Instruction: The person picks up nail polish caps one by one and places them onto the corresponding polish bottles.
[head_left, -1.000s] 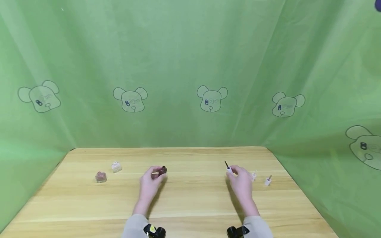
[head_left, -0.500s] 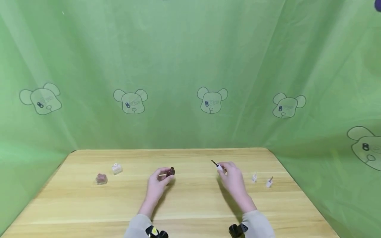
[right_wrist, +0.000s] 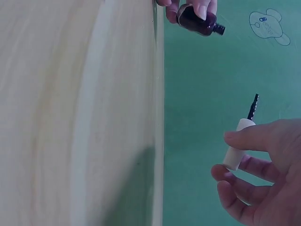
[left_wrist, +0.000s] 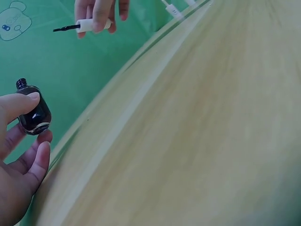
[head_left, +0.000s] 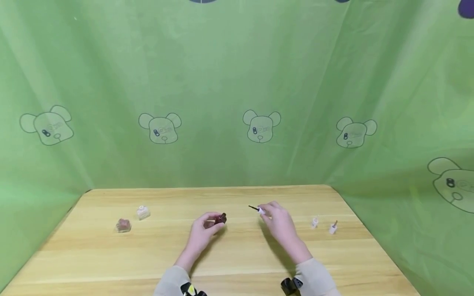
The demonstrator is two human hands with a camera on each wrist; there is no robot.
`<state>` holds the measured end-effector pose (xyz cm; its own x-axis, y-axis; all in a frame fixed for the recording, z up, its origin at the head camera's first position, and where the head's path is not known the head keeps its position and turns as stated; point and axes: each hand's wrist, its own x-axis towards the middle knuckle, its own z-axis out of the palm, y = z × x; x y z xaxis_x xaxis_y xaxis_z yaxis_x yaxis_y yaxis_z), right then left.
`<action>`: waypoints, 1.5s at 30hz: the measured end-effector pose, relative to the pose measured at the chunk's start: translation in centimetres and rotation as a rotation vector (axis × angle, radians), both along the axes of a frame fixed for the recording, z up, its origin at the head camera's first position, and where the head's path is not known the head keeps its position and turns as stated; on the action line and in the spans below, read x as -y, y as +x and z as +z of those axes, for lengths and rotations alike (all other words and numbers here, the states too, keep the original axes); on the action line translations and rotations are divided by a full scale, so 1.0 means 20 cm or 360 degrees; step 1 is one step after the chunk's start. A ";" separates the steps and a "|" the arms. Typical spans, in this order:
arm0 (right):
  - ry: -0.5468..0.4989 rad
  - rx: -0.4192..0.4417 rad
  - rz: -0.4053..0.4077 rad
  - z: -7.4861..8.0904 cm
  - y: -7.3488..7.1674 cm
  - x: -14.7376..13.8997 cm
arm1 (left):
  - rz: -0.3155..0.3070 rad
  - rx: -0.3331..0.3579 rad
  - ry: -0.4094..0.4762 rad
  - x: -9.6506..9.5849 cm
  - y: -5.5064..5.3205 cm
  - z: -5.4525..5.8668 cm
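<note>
My left hand [head_left: 201, 233] grips a small dark nail polish bottle [left_wrist: 36, 113] between thumb and fingers, its threaded neck bare. In the head view the bottle tilts toward the right. My right hand [head_left: 279, 224] pinches a white nail polish cap [right_wrist: 239, 146], whose dark brush [right_wrist: 253, 107] sticks out away from the fingers. In the head view that brush points left, toward the bottle's neck, with a gap between them. Both hands are above the table.
On the wooden table [head_left: 237, 263], a pinkish bottle [head_left: 123, 225] and a clear bottle [head_left: 143, 212] stand at the left, both capless. Two white caps stand brush-up at the right, a nearer cap [head_left: 333, 228] and another cap [head_left: 314, 222]. A green curtain [head_left: 211, 164] hangs behind.
My left hand has moved right with the dark bottle. My right hand has moved left with the cap, and its brush has swung from pointing up to pointing left.
</note>
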<state>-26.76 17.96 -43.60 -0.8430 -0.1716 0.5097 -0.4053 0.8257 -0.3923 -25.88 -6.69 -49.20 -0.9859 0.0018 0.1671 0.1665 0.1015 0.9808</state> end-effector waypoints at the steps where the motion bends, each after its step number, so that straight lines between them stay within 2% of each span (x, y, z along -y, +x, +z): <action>1: 0.0008 0.0001 0.0005 0.00 0.00 0.00 | -0.0010 0.0002 -0.0005 0.00 0.00 0.00; 9: 0.0112 -0.0078 0.0048 0.01 0.02 0.01 | -0.0065 0.0013 -0.0001 0.00 0.01 0.00; 18: 0.0177 -0.0146 0.0052 0.04 0.04 0.03 | -0.0133 -0.0054 -0.0021 0.02 0.02 0.00; 22: 0.0212 -0.0199 0.0076 0.05 0.05 0.04 | -0.0142 -0.0081 -0.0030 0.02 0.03 0.00; 29: 0.0312 -0.0324 0.0117 0.06 0.07 0.06 | -0.0140 -0.0061 -0.0026 0.01 0.05 0.02; 36: 0.0356 -0.0329 0.0166 0.06 0.09 0.08 | -0.0159 -0.0044 -0.0091 -0.01 0.06 0.05; 41: 0.0379 -0.0334 0.0193 0.06 0.10 0.09 | -0.0159 -0.0054 -0.0127 -0.01 0.05 0.03; 45: 0.0377 -0.0321 0.0201 0.07 0.11 0.10 | -0.0195 -0.0078 -0.0105 0.00 0.04 0.00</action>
<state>-24.57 15.92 -42.19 -0.6939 -0.4018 0.5975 -0.5601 0.8227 -0.0971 -25.18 -6.65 -49.12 -0.9683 0.1344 0.2103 0.2288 0.1417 0.9631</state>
